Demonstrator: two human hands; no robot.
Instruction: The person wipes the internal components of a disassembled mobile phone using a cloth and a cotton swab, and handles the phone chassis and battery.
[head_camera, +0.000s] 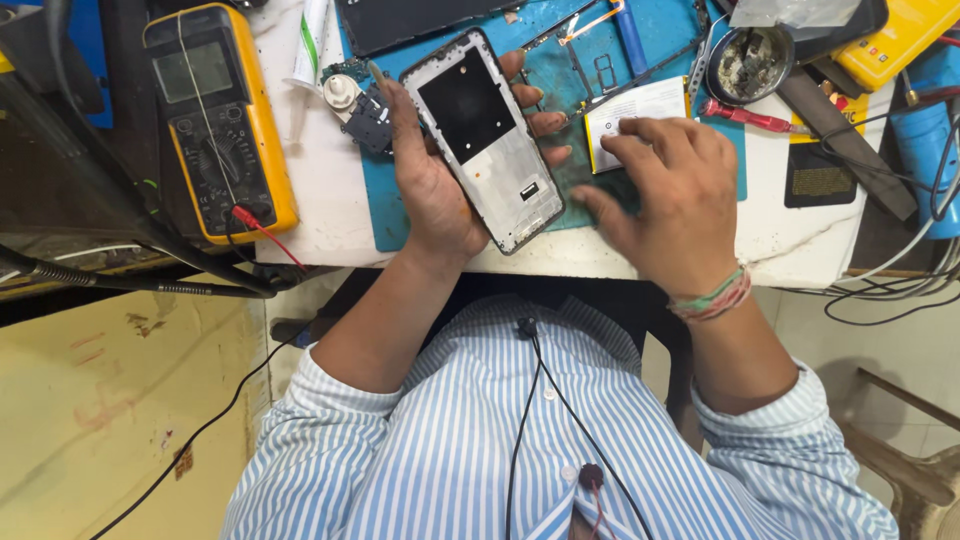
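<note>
Left hand cradles the opened phone frame over the blue work mat, fingers wrapped on both long edges so the inside faces up. Right hand rests palm-down just beside it, fingers loosely curled on a white battery.

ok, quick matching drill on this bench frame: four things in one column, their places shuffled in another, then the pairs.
Things:
1. phone frame
2. multimeter
3. red screwdriver
4. white battery

Places:
A. at the left edge of the bench, red lead plugged in
B. flat on the blue mat, under the right hand's fingertips
C. held in the left hand
D. on the bench right of the battery, below a round metal dish

Pairs: 1-C, 2-A, 3-D, 4-B
</note>
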